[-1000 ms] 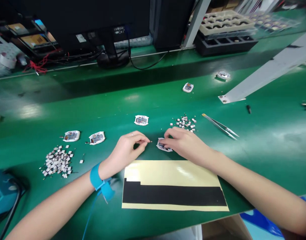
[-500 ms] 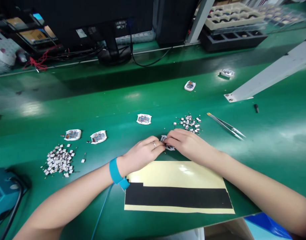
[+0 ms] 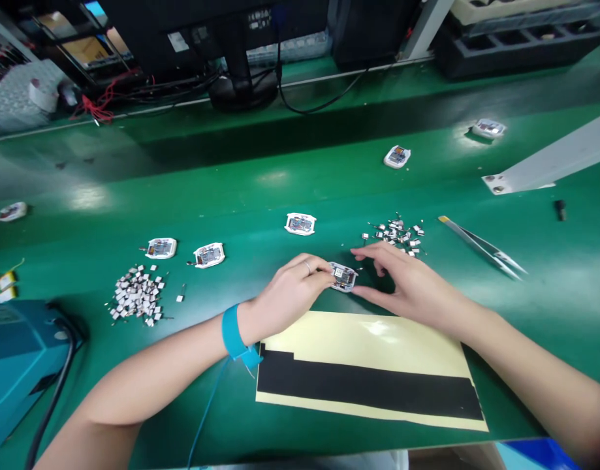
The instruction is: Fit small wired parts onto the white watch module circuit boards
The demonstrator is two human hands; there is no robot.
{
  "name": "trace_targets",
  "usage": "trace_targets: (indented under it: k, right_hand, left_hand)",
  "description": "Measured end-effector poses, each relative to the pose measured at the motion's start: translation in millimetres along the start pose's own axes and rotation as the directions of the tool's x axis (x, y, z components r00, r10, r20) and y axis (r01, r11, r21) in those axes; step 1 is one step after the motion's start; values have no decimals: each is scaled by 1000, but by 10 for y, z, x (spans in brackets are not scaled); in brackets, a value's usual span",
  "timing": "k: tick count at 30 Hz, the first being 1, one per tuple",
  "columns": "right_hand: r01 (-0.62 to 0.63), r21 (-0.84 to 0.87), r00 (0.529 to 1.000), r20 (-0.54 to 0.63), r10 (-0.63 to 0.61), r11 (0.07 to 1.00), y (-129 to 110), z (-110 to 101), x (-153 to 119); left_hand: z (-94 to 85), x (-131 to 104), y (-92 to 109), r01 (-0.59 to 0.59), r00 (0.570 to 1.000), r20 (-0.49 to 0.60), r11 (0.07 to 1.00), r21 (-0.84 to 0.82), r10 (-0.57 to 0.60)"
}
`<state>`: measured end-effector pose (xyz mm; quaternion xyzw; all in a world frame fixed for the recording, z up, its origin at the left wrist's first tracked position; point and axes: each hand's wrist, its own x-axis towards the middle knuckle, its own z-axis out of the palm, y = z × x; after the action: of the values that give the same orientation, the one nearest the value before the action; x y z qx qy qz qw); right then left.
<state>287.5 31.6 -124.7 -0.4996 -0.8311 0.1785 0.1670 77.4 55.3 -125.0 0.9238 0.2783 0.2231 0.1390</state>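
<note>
One casing [image 3: 345, 279] sits between pinching left hand [image 3: 290, 288] and spread right hand [image 3: 413, 282].

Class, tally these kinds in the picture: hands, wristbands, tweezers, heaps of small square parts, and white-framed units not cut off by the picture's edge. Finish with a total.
Hands: 2, the left hand and the right hand
Blue wristband: 1
Pair of tweezers: 1
Heaps of small square parts: 2
White-framed units: 7
Total: 13
</note>
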Motion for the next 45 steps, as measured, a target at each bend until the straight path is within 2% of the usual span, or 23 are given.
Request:
trace_targets:
  k: [2, 5, 10, 15, 22, 28, 32, 40, 45]
  right_hand:
    - [-5, 3, 1000, -5, 5, 1000, -31, 53, 7]
    - [41, 68, 998, -45, -38, 997, -50, 146, 35]
    - [119, 124, 992, -62, -112, 985, -22, 204, 60]
    - [110, 151, 992, -73, -100, 982, -12, 201, 50]
    - [112, 180, 992, -80, -99, 977, -2, 201, 66]
    - [104, 173, 992, -92, -89, 979, 4, 207, 65]
    - [100, 184, 992, -92, -84, 978, 8, 209, 70]
    - [78, 181, 995, -72, -66, 980, 0, 203, 63]
    - [77, 156, 996, -66, -67, 985, -1, 191, 63]
  left_hand:
    - [8, 16, -9, 26, 999, -31, 1000, -7, -26]
    - [13, 25, -40, 3, 1000, -28, 1000, -11, -3]
    - [-9, 41, -69, -66, 996, 61, 995, 75, 62]
    - [9, 71, -31, -101, 994, 68, 976, 191, 89]
    - [25, 63, -14, -93, 993, 90, 973, 213, 75]
    - [44, 57, 12, -83, 997, 22, 971, 225, 80]
    - [47, 72, 25, -85, 996, 17, 958, 274, 83]
    - [21, 91, 53, -89, 992, 115, 927, 364, 51]
    - [29, 86, 57, -126, 991, 85, 917, 379, 102]
